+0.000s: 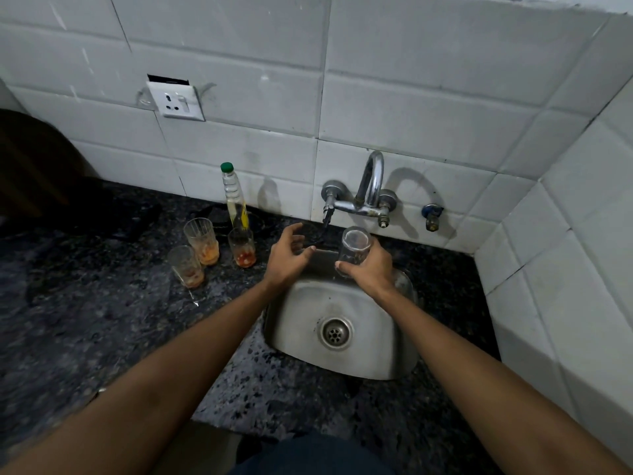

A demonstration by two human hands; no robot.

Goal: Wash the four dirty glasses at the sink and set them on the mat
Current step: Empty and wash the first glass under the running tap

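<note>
— What's over on the left of the counter (102, 320)?

— 3 dirty glasses, well left of the sink. The near one (186, 266) has orange dregs, the one behind it (202, 241) more orange at the bottom, and the 3rd (242, 247), to their right, holds red residue. A clear bottle with a green cap (234, 197) stands just behind that 3rd one, against the tiled wall (411, 97). There's a white socket (175, 101) higher up.

— And the hands?

— The left hand (287, 254) hangs over the sink's back edge, fingers loosely spread, holding nothing. The right hand (371, 267) grips the 4th glass (355, 245), fingers wrapped round its lower part, mouth tilted toward us.

— Where is that glass exactly?

— Above the steel sink (298, 334), below the chrome tap (368, 190). I can't tell whether water runs.
</note>
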